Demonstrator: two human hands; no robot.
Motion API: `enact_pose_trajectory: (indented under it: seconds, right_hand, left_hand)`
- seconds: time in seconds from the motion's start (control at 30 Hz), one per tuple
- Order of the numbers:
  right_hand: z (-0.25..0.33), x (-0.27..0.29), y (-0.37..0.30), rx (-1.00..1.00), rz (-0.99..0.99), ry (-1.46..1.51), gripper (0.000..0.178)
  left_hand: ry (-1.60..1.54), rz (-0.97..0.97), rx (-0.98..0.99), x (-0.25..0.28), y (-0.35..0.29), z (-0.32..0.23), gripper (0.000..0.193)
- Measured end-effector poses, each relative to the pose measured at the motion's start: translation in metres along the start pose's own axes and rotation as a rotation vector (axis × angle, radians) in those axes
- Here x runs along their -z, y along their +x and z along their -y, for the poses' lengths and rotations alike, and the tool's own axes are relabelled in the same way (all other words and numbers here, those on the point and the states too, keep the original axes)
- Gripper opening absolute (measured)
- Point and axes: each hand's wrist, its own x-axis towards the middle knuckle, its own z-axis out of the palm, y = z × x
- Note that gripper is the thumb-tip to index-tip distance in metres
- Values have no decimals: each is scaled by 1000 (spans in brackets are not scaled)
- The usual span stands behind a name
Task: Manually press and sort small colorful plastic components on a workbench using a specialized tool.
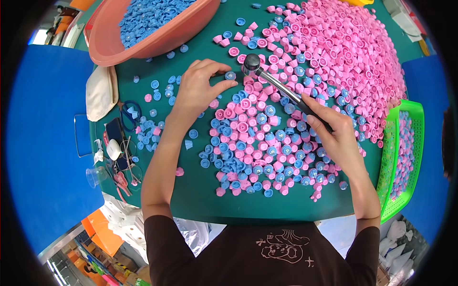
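Observation:
Between the thumb and index finger of my left hand [202,83] is a small blue cap [230,75] with a shiny centre. My right hand [336,131] grips the black handle of a small mallet [281,88], whose round black head is just right of that cap. Whether the head touches anything I cannot tell. Below both hands lies a loose spread of pink cups [243,127] and blue caps [229,164]; some blue caps sit on pink cups. A large heap of pink cups [353,43] fills the far right.
A pink basin [107,45] of blue caps stands far left. At right is a green basket [416,143] of pink and blue pieces. Along the left edge lie a cloth pouch [101,93], scissors [128,117], a phone [114,131] and a clear cup [95,176]. Green table [200,209] underneath.

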Motion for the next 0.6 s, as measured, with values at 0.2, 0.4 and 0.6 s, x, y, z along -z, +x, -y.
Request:
enact_pose_trajectory:
  seconds: [0.2,0.4,0.6]
  right_hand:
    - [26,-3,6,124,-16,-104,49]
    - [12,-18,20,191,15,-261,51]
    - [19,-9,16,140,-88,30,43]
  left_hand:
    - [1,-126,141,41,-16,-2,26]
    - [70,-175,253,58,-48,5,16]
    - [93,-48,95,29,-63,6,21]
